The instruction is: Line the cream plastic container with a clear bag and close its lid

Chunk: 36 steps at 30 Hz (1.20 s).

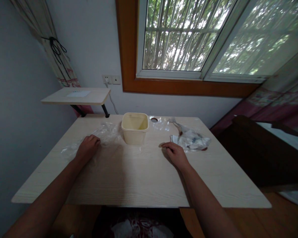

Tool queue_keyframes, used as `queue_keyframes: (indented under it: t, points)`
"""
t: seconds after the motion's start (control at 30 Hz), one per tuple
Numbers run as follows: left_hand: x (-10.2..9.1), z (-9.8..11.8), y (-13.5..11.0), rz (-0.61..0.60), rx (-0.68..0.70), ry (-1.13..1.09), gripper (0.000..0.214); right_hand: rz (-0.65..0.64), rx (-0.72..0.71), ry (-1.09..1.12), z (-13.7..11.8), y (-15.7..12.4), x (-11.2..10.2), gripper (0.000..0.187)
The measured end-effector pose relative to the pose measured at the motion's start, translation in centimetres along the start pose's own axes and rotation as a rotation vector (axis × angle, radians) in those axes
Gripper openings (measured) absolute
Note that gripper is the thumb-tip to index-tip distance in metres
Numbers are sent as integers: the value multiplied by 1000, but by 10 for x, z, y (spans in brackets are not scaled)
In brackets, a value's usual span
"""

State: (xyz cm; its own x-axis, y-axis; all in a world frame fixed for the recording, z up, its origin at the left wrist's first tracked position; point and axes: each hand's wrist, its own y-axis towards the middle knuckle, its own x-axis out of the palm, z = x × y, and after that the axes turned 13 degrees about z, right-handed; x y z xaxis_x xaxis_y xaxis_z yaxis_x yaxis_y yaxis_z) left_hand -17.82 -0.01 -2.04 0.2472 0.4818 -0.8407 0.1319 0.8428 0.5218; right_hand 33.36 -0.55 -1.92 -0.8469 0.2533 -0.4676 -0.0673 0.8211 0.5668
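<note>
A small cream plastic bin [135, 128] stands upright and empty near the back middle of the light wooden table [141, 178]. My left hand [87, 147] rests with curled fingers on a clear plastic sheet [103, 135] spread left of the bin. My right hand [175, 153] lies on the table right of the bin, fingers bent, its fingertips next to a crumpled clear plastic bag [191, 140] with something white and dark inside. Whether either hand grips the plastic I cannot make out.
A cable hole [154, 119] sits in the table behind the bin. A small raised shelf [76, 96] stands at the back left corner. A dark wooden piece of furniture [260, 148] is close on the right. The window wall runs behind the table.
</note>
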Motion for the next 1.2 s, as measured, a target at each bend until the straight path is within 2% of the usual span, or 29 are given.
queue_keyframes:
  t: [0.23, 0.5, 0.67, 0.8, 0.9, 1.0, 1.1, 1.2]
  points:
    - [2, 2, 2, 49, -103, -65, 24, 0, 2, -20, 1, 0, 0, 30]
    - [-14, 13, 7, 168, -328, -213, 25, 8, -1, 8, 0, 1, -1, 30]
    - [-24, 11, 10, 299, -500, -308, 24, 19, -6, -5, 2, 0, -1, 30]
    - [-30, 8, 14, 458, -612, -372, 18, 36, 2, 0, 0, 0, -1, 29]
    - [-36, 13, 19, 572, -688, -557, 17, 40, 3, 6, -1, 1, -1, 29]
    - [-42, 20, 23, 567, -802, -837, 20, 43, -3, 11, -1, 1, -1, 28]
    - [-48, 23, 25, 527, -900, -975, 25, 36, -6, 4, 1, 0, -1, 28]
    - [-52, 24, 24, 455, -839, -956, 30, 30, -1, -9, 2, 0, -1, 30]
